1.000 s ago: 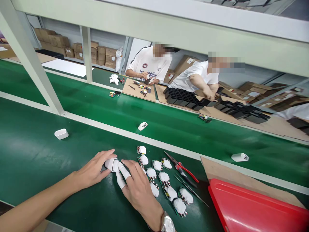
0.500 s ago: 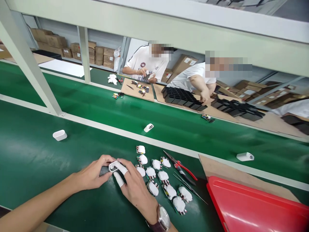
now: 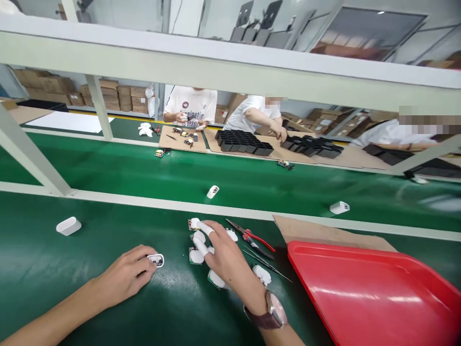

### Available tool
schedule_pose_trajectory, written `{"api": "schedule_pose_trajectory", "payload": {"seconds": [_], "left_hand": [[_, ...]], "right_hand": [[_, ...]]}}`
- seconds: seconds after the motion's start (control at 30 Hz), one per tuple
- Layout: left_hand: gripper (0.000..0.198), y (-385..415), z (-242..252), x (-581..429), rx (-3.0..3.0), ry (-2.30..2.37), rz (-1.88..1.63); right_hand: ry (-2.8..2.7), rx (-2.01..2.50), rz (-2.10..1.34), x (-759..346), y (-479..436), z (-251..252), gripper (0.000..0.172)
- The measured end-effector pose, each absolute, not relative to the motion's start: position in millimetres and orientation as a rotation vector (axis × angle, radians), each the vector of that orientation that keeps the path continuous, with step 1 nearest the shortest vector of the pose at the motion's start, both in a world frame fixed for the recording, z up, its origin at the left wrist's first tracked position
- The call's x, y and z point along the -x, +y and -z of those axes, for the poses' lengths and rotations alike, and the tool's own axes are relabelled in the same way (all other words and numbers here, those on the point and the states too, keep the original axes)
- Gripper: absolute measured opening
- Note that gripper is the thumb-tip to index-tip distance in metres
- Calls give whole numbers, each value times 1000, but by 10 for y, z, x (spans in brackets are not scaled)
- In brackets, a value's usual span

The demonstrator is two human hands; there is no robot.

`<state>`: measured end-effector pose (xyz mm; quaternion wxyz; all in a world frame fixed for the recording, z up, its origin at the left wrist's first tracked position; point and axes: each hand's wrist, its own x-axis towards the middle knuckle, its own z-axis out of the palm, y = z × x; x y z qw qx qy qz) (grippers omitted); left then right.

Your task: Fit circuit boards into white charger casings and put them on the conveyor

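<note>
My left hand (image 3: 126,271) grips a white plastic housing (image 3: 160,260) just above the green bench, its hollow end facing me and dark parts showing inside. My right hand (image 3: 225,254), with white finger cots on thumb and forefinger, reaches over a group of small circuit boards topped with white filler. Its two covered fingers are apart, near a board (image 3: 194,224) at the far end and another board (image 3: 196,256) closer in. Whether they touch one is unclear. The hand hides several boards; one more board (image 3: 261,275) shows to its right.
Pliers (image 3: 252,239) and tweezers (image 3: 268,264) lie beside a red tray (image 3: 360,293). Another white housing (image 3: 68,226) sits at left. Beyond a pale rail (image 3: 173,207), a green conveyor (image 3: 144,178) carries white housings (image 3: 213,191) and boards. Co-workers sit across it by black trays (image 3: 245,142).
My right hand has left the white housing and moved over the boards. My left hand still holds the housing, slightly lower and further left in view. The camera view has shifted.
</note>
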<state>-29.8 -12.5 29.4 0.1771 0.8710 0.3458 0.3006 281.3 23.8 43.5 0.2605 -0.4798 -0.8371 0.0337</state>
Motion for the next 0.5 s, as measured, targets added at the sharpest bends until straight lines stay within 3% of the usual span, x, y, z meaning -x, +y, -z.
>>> {"api": "schedule_pose_trajectory", "payload": {"seconds": [0.13, 0.27, 0.43, 0.5], "left_hand": [[17, 700, -384, 338, -2522, 1146, -873], [18, 1752, -446, 325, -2430, 1546, -891], [11, 2006, -499, 356, -2424, 1668, -852], [29, 1754, -561, 551, -2448, 1665, -854]], "right_hand": [[-2393, 1608, 87, -3007, 578, -403, 26], [-2472, 1583, 98, -2703, 872, -366, 4], [-2569, 1408, 115, -2129, 736, -360, 19], [-2584, 1342, 118, -2045, 560, -339, 24]]}}
